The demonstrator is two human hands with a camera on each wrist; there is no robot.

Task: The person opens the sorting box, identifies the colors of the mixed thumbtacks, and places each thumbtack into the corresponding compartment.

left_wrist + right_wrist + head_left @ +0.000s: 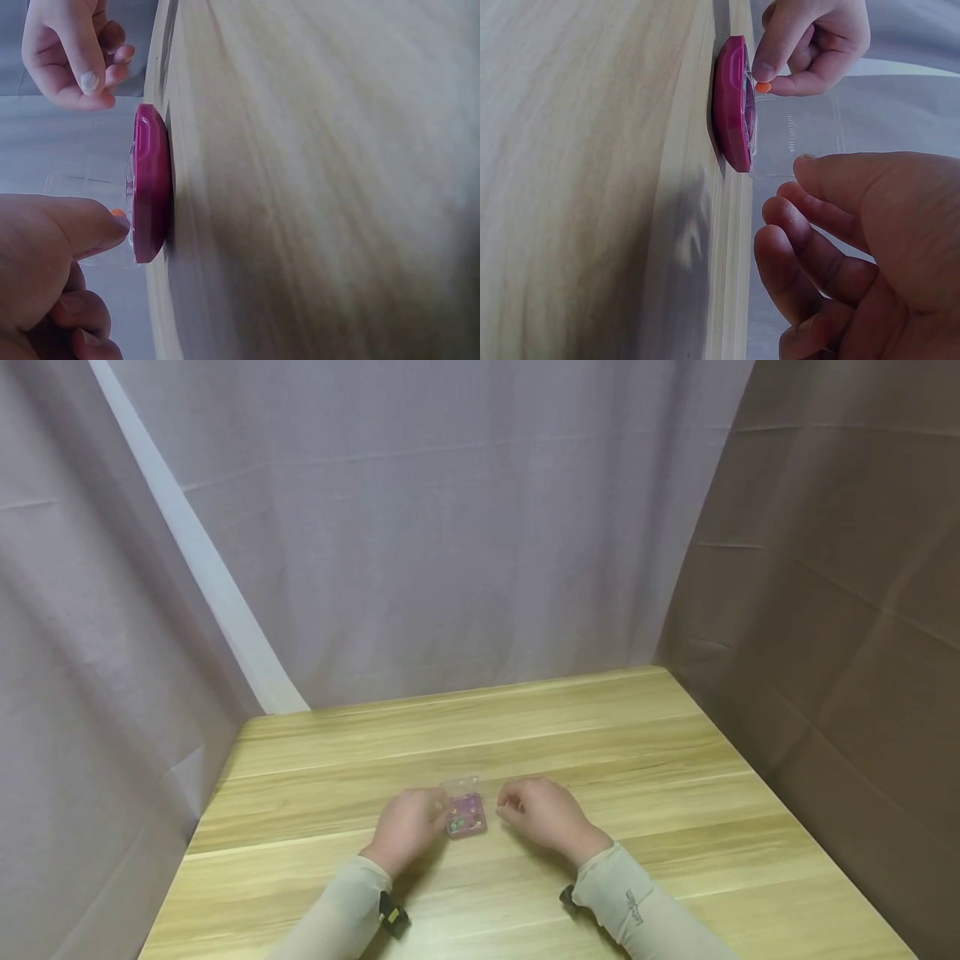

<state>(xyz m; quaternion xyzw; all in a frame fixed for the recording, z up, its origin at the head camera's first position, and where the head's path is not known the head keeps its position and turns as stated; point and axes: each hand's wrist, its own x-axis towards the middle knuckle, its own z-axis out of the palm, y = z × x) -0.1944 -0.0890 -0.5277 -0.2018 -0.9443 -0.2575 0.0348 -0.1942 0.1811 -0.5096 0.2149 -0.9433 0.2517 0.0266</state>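
A small magenta box (468, 834) with compartments lies on the table between my hands. Its clear lid (799, 124) stands raised at the back. Small green and pale pieces sit in the compartments, too small to identify. Just over the box, my left hand (408, 827) pinches a small orange piece (763, 87) between thumb and index finger. The same orange piece (118, 213) is partly hidden by the thumb in the left wrist view. My right hand (546, 817) hovers to the right of the box, its fingers loosely bent and nothing seen in them.
A wood-grain table (360, 752) carries the box near its middle. Grey curtains (465, 543) hang behind and on the left, and a darker one (840, 593) borders the right side. Dark straps (393, 916) are on both wrists.
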